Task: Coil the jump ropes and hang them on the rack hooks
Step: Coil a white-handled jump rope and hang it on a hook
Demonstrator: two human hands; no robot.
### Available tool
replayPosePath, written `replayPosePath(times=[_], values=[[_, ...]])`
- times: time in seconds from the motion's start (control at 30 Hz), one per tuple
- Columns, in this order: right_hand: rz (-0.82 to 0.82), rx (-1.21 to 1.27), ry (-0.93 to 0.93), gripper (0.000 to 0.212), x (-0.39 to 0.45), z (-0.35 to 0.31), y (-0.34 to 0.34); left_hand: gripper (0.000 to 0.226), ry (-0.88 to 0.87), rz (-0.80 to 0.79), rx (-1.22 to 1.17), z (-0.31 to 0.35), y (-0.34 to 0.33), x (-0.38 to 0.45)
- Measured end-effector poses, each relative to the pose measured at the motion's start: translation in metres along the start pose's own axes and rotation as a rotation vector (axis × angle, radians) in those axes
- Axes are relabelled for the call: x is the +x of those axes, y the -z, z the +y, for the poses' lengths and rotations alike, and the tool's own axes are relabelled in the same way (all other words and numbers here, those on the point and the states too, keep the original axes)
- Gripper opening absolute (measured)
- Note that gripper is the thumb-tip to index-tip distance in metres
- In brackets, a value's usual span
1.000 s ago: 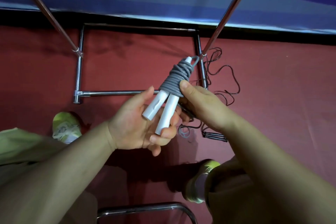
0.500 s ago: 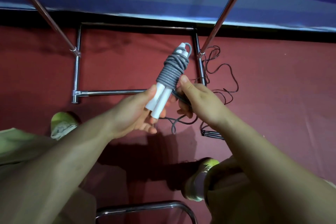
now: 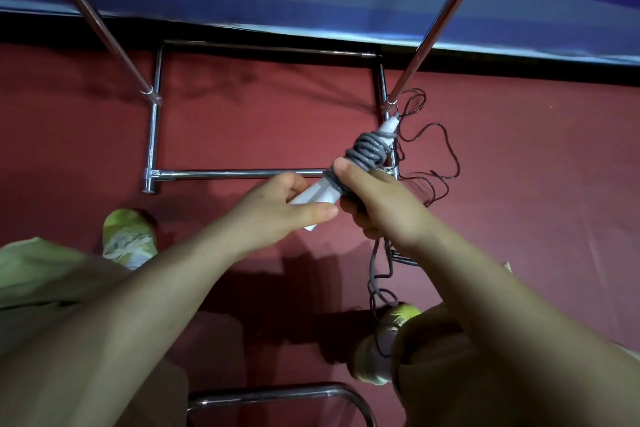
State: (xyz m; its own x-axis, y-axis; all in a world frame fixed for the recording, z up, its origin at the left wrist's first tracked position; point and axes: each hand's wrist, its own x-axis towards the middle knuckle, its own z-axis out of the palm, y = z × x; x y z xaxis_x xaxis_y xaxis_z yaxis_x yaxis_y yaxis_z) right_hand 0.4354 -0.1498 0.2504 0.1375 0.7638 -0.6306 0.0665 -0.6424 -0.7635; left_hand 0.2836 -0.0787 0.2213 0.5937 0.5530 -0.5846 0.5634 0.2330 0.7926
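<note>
Chrome rack (image 3: pixel 242 174) stands on the red floor. Both hands have shifted right. Left hand (image 3: pixel 277 211) pinches the white handles (image 3: pixel 317 196); right hand (image 3: pixel 377 204) clenches the grey rope (image 3: pixel 367 149), now wound lower. Tail remains: coiling unfinished.

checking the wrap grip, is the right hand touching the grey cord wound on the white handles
Touching. The head view shows the right hand with its thumb pressed on the grey cord coiled round the white handles, no gap visible.
</note>
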Motion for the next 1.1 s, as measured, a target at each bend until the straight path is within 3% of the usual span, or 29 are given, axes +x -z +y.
replayPosePath(times=[0.1, 0.2, 0.27, 0.43, 0.53, 0.6, 0.77, 1.1], values=[[0.043, 0.096, 0.005, 0.036, -0.001, -0.004, 0.001, 0.054, 0.002, -0.134, -0.144, 0.002, 0.0, -0.003], [0.046, 0.149, 0.046, 0.03, -0.002, -0.006, 0.003, 0.05, 0.025, -0.237, -0.239, 0.003, -0.005, -0.008], [0.009, 0.174, 0.083, 0.03, -0.005, -0.006, 0.003, 0.062, 0.064, -0.33, -0.418, 0.003, -0.004, -0.009], [-0.048, 0.223, 0.207, 0.035, -0.014, -0.008, 0.0, 0.085, 0.124, -0.926, -1.009, -0.006, -0.008, -0.01], [-0.098, 0.205, 0.191, 0.038, -0.013, -0.012, 0.001, 0.082, 0.116, -1.078, -1.132, -0.008, -0.011, -0.01], [-0.135, 0.14, 0.162, 0.041, -0.011, -0.013, 0.005, 0.08, 0.181, -1.02, -1.125, -0.004, -0.009, -0.01], [-0.087, -0.061, 0.135, 0.042, -0.009, -0.011, 0.008, 0.075, 0.287, -0.636, -0.859, 0.009, -0.007, -0.015], [0.003, -0.292, -0.054, 0.052, 0.0, 0.002, 0.005, 0.064, 0.304, -0.222, -0.444, 0.007, -0.016, -0.01]])
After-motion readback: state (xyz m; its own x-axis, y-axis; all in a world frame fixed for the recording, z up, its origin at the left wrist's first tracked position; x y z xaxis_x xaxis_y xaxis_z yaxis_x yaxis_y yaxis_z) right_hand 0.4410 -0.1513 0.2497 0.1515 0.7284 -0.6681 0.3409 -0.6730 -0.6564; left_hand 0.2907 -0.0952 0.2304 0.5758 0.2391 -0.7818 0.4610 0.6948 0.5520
